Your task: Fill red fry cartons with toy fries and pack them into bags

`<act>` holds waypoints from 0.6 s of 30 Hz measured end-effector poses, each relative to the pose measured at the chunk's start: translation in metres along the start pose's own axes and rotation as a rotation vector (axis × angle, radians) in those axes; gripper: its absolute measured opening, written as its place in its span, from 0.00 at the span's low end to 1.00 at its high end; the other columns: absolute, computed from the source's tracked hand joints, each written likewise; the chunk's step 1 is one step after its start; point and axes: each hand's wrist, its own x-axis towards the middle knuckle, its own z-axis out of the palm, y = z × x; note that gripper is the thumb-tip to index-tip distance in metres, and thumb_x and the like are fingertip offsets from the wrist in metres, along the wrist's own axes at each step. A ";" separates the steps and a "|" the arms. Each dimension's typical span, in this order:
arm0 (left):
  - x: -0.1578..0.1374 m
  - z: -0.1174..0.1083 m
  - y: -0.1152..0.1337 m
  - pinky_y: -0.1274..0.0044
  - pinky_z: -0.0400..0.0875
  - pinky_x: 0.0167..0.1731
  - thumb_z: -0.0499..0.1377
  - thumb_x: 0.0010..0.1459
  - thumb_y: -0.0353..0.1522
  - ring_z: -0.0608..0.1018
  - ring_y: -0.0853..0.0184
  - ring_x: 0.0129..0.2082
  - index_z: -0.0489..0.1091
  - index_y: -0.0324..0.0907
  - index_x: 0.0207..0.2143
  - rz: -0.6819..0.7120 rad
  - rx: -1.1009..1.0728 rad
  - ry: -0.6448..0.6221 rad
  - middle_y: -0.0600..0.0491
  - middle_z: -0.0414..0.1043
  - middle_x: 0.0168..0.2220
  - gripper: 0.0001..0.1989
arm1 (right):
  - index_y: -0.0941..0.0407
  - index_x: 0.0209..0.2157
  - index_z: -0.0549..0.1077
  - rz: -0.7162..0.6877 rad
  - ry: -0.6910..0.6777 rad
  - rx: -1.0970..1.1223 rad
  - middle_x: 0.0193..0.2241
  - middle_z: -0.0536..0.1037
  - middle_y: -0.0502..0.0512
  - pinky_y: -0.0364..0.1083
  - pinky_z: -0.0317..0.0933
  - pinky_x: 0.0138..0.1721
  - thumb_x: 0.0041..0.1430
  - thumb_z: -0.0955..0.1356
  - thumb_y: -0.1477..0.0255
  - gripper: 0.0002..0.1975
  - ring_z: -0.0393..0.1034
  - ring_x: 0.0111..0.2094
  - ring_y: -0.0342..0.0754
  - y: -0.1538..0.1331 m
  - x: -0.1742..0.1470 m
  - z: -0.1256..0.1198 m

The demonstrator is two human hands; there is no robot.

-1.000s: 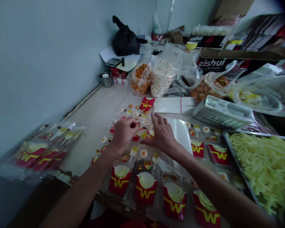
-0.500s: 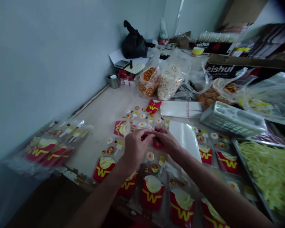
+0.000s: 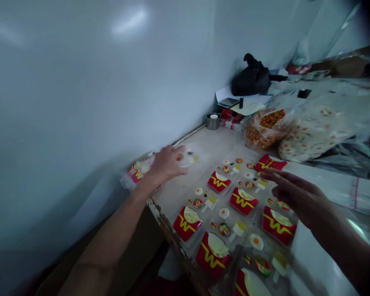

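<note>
My left hand [image 3: 168,162], blurred by motion, is closed on a clear plastic packet [image 3: 189,156] with small coloured pieces inside. It is beside a stack of packets [image 3: 135,172] by the wall, which it partly hides. My right hand [image 3: 299,195] is open, fingers stretched forward above the table, holding nothing. Near its fingertips lies a flat red carton [image 3: 269,163] with a yellow zigzag. Below and left of that hand, red toy fries pouches [image 3: 243,200] lie in rows with small fried-egg pieces [image 3: 256,241], ice-lolly pieces [image 3: 239,228] and round pizza-like pieces.
Clear bags of orange pieces [image 3: 265,129] and of egg pieces [image 3: 314,133] stand at the back right. A metal cup [image 3: 213,121] and a black bag [image 3: 251,76] are near the wall. White plastic sleeves [image 3: 329,185] lie at right. The table's worn edge [image 3: 169,234] runs along the front left.
The view has swung left. My hands, together over the table before, are now apart: the left has gone toward the wall-side stack with a packet, and the right has opened.
</note>
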 end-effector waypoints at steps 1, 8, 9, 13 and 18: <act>0.001 -0.005 -0.028 0.68 0.68 0.50 0.66 0.47 0.48 0.74 0.53 0.53 0.62 0.57 0.64 -0.179 0.043 -0.074 0.48 0.70 0.55 0.41 | 0.52 0.40 0.83 0.013 0.041 -0.014 0.42 0.81 0.57 0.36 0.60 0.21 0.36 0.81 0.55 0.27 0.64 0.24 0.37 0.001 -0.005 -0.004; 0.003 -0.017 -0.123 0.68 0.68 0.50 0.66 0.50 0.47 0.74 0.47 0.55 0.62 0.38 0.65 -0.371 0.117 -0.124 0.37 0.71 0.57 0.43 | 0.51 0.36 0.85 0.056 -0.004 -0.075 0.35 0.82 0.56 0.39 0.64 0.25 0.36 0.81 0.57 0.22 0.67 0.27 0.42 0.030 -0.030 -0.027; -0.004 -0.016 -0.116 0.65 0.66 0.53 0.65 0.52 0.45 0.71 0.44 0.58 0.60 0.37 0.66 -0.355 0.156 -0.075 0.34 0.68 0.59 0.43 | 0.51 0.37 0.84 0.013 0.006 -0.085 0.33 0.81 0.55 0.40 0.63 0.26 0.40 0.80 0.57 0.21 0.67 0.26 0.43 0.032 -0.034 -0.034; -0.037 -0.001 -0.046 0.51 0.54 0.62 0.58 0.61 0.37 0.61 0.44 0.65 0.66 0.44 0.60 -0.082 0.303 0.364 0.40 0.64 0.63 0.25 | 0.53 0.38 0.83 -0.222 0.203 -0.136 0.30 0.80 0.53 0.41 0.62 0.28 0.49 0.78 0.61 0.15 0.66 0.27 0.42 0.023 -0.063 -0.071; -0.050 0.055 0.147 0.64 0.66 0.55 0.59 0.63 0.37 0.74 0.55 0.52 0.75 0.46 0.49 0.477 -0.221 0.307 0.47 0.75 0.51 0.14 | 0.55 0.36 0.81 -0.435 0.480 -0.038 0.30 0.79 0.51 0.40 0.58 0.26 0.52 0.76 0.64 0.11 0.64 0.24 0.38 -0.001 -0.089 -0.112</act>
